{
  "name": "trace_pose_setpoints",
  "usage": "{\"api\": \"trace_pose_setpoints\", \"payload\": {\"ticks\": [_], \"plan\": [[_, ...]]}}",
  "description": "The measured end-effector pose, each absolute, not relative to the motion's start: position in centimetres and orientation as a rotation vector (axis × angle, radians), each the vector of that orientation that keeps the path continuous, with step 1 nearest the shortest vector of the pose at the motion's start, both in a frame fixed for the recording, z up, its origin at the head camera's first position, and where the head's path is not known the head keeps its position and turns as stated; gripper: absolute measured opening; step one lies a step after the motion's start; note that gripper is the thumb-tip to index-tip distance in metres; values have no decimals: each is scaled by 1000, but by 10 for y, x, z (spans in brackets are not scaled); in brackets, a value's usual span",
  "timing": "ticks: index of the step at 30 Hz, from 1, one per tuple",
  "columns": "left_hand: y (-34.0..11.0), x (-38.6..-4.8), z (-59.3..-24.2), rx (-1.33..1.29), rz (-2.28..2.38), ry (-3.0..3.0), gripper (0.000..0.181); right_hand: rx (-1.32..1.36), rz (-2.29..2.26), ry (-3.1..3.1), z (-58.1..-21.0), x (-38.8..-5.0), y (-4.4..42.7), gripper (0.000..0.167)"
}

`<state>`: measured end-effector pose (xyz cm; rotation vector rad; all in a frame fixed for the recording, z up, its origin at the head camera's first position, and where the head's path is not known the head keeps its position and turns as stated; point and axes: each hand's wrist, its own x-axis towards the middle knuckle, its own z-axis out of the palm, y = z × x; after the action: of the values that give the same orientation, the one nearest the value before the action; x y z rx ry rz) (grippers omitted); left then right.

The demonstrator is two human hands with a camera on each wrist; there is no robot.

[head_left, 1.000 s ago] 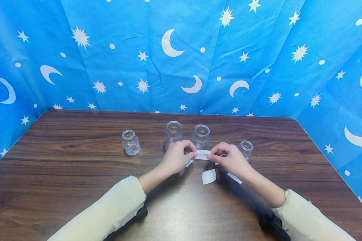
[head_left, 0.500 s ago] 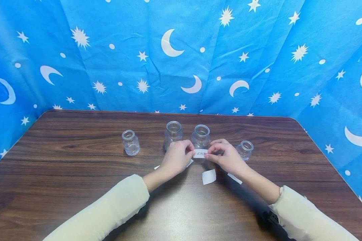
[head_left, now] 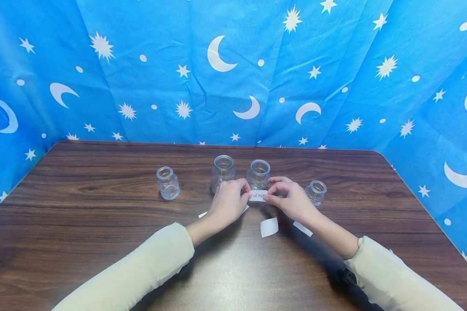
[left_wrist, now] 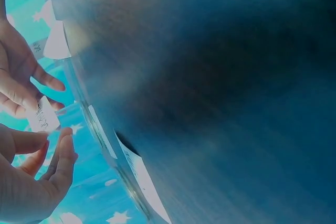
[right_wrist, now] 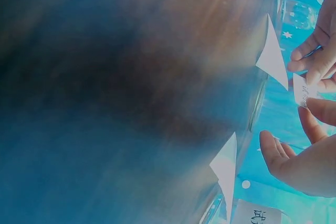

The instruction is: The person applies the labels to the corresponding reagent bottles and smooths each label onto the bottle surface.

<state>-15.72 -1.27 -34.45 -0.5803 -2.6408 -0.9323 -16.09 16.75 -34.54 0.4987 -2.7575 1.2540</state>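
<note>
Dark-lettered label being held above the table

White and rectangular, the label is being pinched at its ends by the left hand and right hand. Behind it, a clear glass jar is being partly covered; three more jars are being seen toward the far edge, wood showing through. The label is being held nearer that first jar than a second ago.

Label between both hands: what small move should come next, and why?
I'd probably ease the label level onto the jar behind it. The left hand and right hand pinch its opposite ends, and in the head view its writing faces out and it overlaps the jar's lower front. Whether it touches the jar, I can't tell.
</note>
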Motion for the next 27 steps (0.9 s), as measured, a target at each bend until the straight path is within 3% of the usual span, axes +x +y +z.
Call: {"api": "trace_pose_setpoints", "payload": {"ticks": [20,27], "plan": [[-14,-160,-344,-609,-963,-2637,6,464,1216,-2772,-344,-161,170,5],[-14,-159,-345,-571,-985,-2629,15,466,1201,-2760,-344,-162,171,6]]}}
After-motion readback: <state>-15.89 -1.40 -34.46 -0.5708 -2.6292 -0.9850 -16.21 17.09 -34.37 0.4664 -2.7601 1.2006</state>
